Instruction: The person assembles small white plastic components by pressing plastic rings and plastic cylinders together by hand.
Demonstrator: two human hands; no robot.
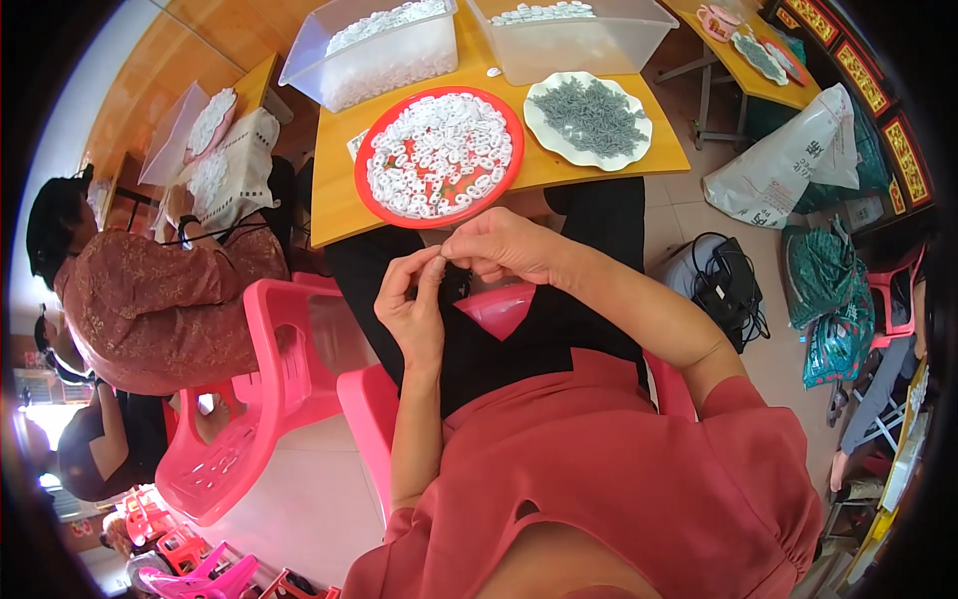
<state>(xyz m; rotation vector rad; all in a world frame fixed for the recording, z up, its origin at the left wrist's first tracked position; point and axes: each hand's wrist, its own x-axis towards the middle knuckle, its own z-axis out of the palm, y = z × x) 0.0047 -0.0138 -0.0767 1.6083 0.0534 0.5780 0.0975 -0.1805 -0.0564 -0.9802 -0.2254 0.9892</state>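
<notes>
My left hand (412, 304) and my right hand (507, 246) meet at the fingertips above my lap, just in front of the table edge. Both are closed in a pinch; whatever lies between the fingers is too small to make out. Straight ahead on the wooden table (344, 205) a red round tray (518, 150) holds many small white oval pieces (439, 150) with holes. To its right, a white scalloped plate (536, 125) carries a heap of small grey pieces (591, 115). Under my hands, something pink (502, 307) shows between my legs.
Two clear plastic bins (394, 80) with white pieces stand at the table's back. A co-worker (165, 290) sits at the left, beside a pink chair (269, 349). On the right floor are a white sack (773, 165), a black bag (726, 290) and green bags (823, 275).
</notes>
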